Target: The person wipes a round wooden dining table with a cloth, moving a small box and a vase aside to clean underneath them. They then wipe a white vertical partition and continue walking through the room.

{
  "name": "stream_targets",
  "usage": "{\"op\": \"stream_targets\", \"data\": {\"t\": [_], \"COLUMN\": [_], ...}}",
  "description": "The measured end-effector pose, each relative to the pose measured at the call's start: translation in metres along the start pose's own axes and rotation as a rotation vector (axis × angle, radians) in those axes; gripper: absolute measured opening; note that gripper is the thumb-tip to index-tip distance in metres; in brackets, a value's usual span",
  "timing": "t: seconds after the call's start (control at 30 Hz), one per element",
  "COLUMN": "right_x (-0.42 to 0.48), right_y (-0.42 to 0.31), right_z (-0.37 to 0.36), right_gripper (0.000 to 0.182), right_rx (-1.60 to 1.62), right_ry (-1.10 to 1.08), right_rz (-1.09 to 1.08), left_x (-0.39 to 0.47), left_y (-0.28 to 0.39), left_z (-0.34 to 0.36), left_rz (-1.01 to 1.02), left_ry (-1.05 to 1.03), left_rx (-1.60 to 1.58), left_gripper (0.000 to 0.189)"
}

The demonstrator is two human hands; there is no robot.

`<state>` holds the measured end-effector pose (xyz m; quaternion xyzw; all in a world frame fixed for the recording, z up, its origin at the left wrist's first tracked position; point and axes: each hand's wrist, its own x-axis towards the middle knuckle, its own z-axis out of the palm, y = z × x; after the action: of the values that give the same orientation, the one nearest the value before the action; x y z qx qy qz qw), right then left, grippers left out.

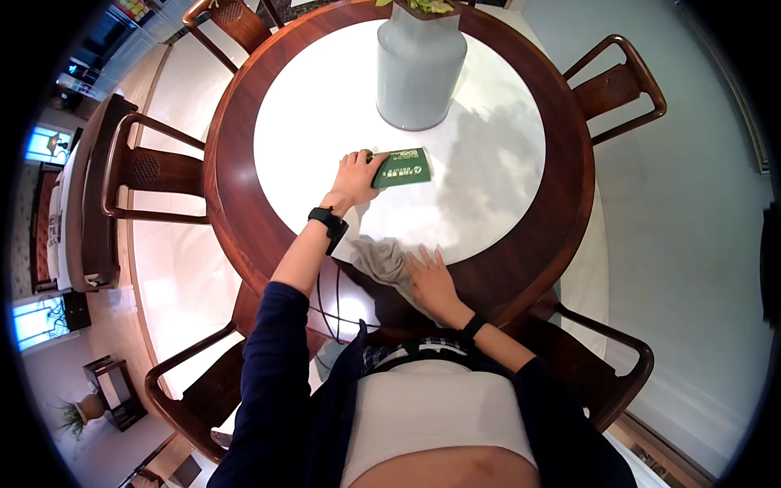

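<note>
A green booklet or packet (403, 168) with pale printing lies on or just above the white round top (293, 122) of a wooden table. My left hand (359, 177) grips its left end, the thumb over the upper face. Nearer to me, a crumpled grey-beige cloth (384, 259) lies across the edge of the white top and hangs towards my lap. My right hand (434, 283) rests at the cloth's right side, palm down with its fingers spread; its fingertips reach the white surface. Whether the palm presses on the cloth is partly hidden.
A tall grey-white vase (421, 73) with green leaves stands beyond the booklet. The dark wooden rim (567, 201) rings the white top. Wooden chairs (161, 168) surround the table, one at the right (616, 85). Thin dark cables (337, 299) run near the table's front edge.
</note>
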<state>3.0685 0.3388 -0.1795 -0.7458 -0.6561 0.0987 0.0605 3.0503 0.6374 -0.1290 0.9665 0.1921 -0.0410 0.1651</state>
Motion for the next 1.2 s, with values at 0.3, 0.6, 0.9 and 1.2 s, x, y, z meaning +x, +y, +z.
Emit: {"op": "stream_targets", "data": {"t": [0.3, 0.6, 0.9, 1.2], "right_x": [0.004, -0.021, -0.043, -0.043], "right_y": [0.000, -0.007, -0.014, -0.008], "right_z": [-0.044, -0.072, -0.086, -0.095], "right_gripper": [0.044, 0.040, 0.037, 0.040], "right_rx": [0.425, 0.516, 0.496, 0.515], "right_ry": [0.202, 0.231, 0.255, 0.351], "right_rz": [-0.026, -0.057, -0.078, 0.216], "left_x": [-0.079, -0.110, -0.147, -0.184], "left_y": [0.009, 0.034, 0.068, 0.062], "left_z": [0.024, 0.030, 0.007, 0.003], "left_rz": [-0.028, -0.095, -0.182, -0.288], "left_ry": [-0.038, -0.128, -0.157, -0.093], "left_rx": [-0.681, -0.926, -1.000, -1.043], "left_gripper": [0.054, 0.037, 0.034, 0.034]}}
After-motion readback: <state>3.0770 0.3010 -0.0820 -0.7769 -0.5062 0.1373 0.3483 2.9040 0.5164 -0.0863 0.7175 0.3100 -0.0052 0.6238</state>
